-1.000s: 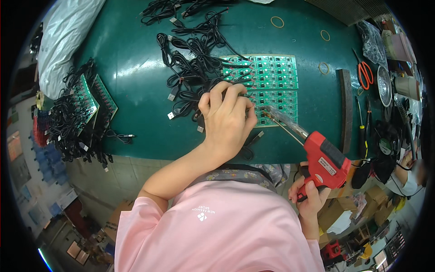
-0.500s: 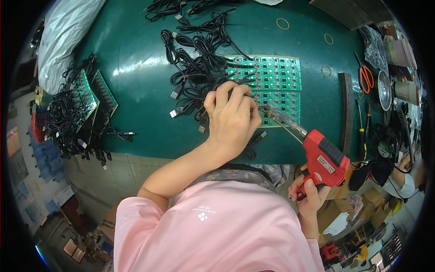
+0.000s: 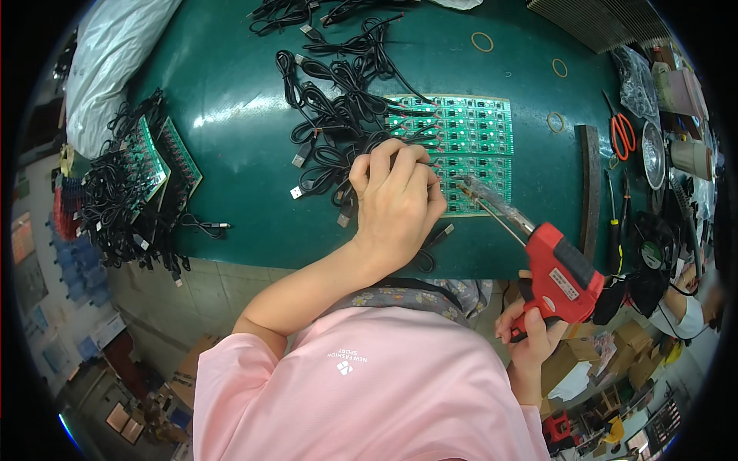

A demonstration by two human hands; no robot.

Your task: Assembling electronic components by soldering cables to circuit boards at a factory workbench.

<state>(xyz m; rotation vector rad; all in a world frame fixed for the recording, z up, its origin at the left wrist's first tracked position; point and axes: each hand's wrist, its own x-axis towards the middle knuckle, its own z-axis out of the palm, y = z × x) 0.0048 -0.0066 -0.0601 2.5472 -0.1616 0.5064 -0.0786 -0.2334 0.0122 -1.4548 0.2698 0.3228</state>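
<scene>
My right hand (image 3: 532,329) is wrapped round the handle of a red soldering gun (image 3: 565,269). The gun points up and left, its tip just over the lower part of a green circuit board panel (image 3: 484,142). Beside that tip, my left hand (image 3: 396,207) is closed in a pinch at the panel's left edge, on a black USB cable whose end my fingers mostly hide. Several black USB cables (image 3: 338,84) lie bundled to the left of the panel, some with red wire ends on its upper rows.
Finished-looking panels with cables (image 3: 146,169) pile up at the table's left edge, by a white plastic bag (image 3: 115,69). On the right lie a dark metal bar (image 3: 589,192), orange-handled scissors (image 3: 621,134), a screwdriver (image 3: 613,223) and a metal bowl (image 3: 653,156). Rubber bands (image 3: 482,41) lie far right.
The soldering gun has drawn back a little to the right and down, its tip moving away from my left fingers. My left hand stays almost where it was, still pinching.
</scene>
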